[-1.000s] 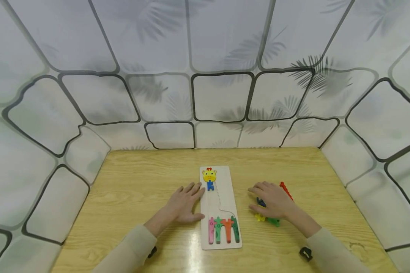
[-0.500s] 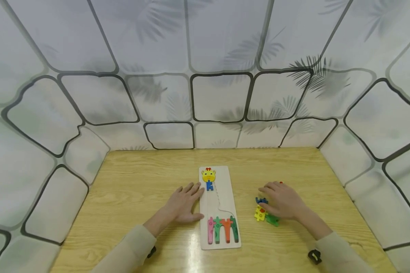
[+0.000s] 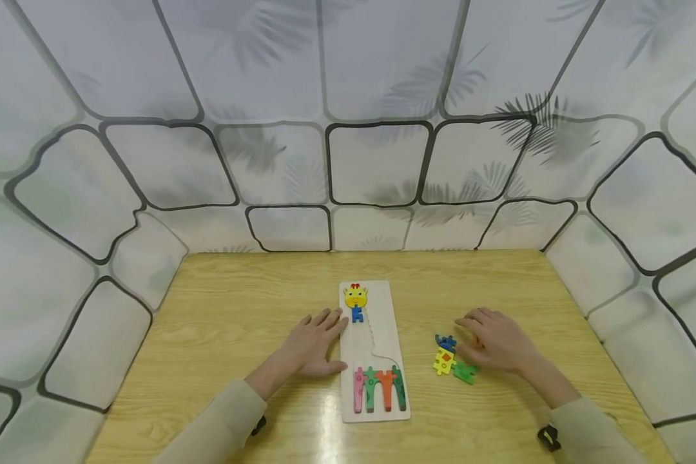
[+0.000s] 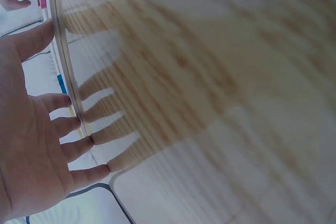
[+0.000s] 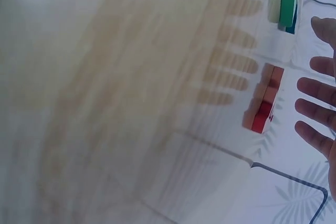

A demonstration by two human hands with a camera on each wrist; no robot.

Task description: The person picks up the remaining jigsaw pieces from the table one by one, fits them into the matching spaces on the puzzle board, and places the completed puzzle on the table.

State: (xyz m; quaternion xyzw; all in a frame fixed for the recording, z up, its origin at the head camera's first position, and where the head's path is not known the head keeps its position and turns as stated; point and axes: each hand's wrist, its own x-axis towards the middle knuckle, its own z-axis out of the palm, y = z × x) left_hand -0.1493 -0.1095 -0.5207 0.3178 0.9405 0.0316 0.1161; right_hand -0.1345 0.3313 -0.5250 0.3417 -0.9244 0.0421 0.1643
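Observation:
A white giraffe puzzle board (image 3: 385,328) lies on the table, with the yellow giraffe head (image 3: 356,297), a blue piece (image 3: 357,314) and several coloured leg pieces along its near end. My left hand (image 3: 313,345) rests with spread fingers at the board's left edge; in the left wrist view its fingertips (image 4: 97,176) meet the edge and tabletop. Over on the right, my right hand (image 3: 499,341) hovers with relaxed fingers, holding nothing. Below it is a red-orange puzzle piece (image 5: 268,100), mostly hidden in the head view. Beside the thumb lie loose dark blue (image 3: 448,343), yellow (image 3: 443,362) and green (image 3: 464,372) pieces.
The wooden table (image 3: 255,283) is enclosed at the back and sides by a pale wall (image 3: 371,164) with a stone-and-leaf pattern. Dark straps show near both cuffs.
My right hand has moved right, uncovering the dark blue, yellow and green pieces and covering most of the red-orange one. My left hand has stayed at the board's edge.

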